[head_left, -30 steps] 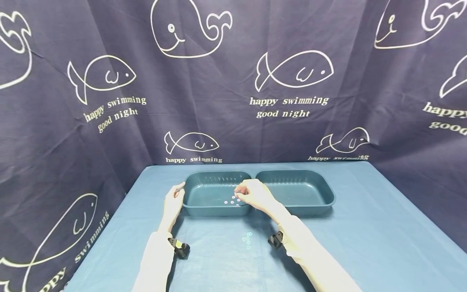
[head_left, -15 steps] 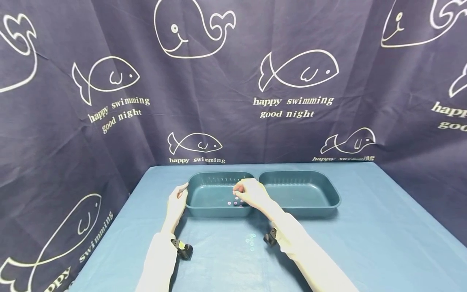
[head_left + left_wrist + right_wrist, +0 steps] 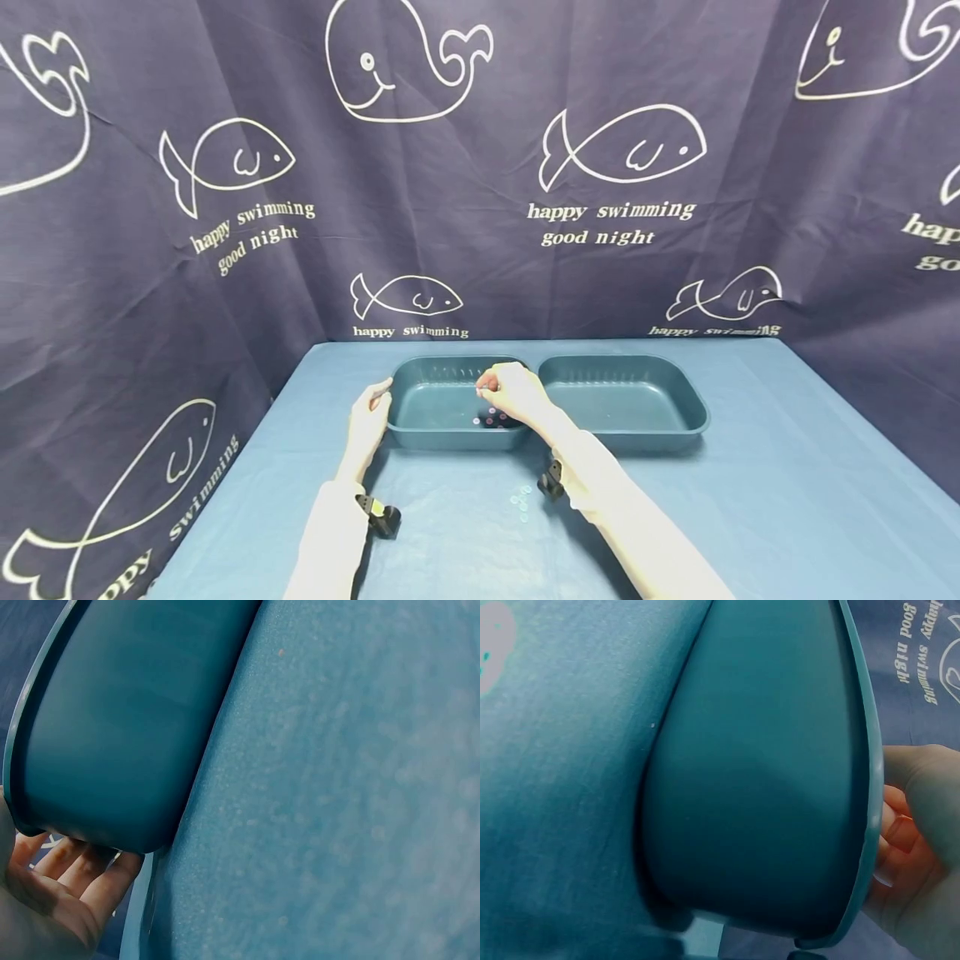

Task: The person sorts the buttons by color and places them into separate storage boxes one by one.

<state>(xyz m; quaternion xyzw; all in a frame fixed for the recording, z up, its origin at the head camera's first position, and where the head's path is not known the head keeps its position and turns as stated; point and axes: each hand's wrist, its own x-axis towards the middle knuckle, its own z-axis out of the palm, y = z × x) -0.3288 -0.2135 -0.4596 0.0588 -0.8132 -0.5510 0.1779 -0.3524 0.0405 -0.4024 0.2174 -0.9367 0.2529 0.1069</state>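
Observation:
At the left end of the left teal bin [image 3: 459, 439], my left hand [image 3: 369, 414] holds the rim area. In the left wrist view its fingers [image 3: 109, 889] lie against the bin's outer end wall, with the thumb beside the rim. My right hand [image 3: 517, 393] hovers over the right part of the same bin, thumb and fingers curled together. In the right wrist view the bin's wall partly hides this hand [image 3: 915, 832]; whether anything small is between the fingertips cannot be made out. Several small pink ring-shaped pieces [image 3: 492, 411] lie below it on the bin floor.
A second teal bin [image 3: 622, 421] stands right beside the first. Several pale green rings [image 3: 523, 505] lie on the blue tablecloth [image 3: 450, 533] in front. A dark curtain [image 3: 480, 192] printed with fish hangs behind the table.
My right hand has risen slightly and shifted left over the bin; the pink pieces now lie in its shadow. My left hand stays at the bin's end. The whole view has drifted slightly.

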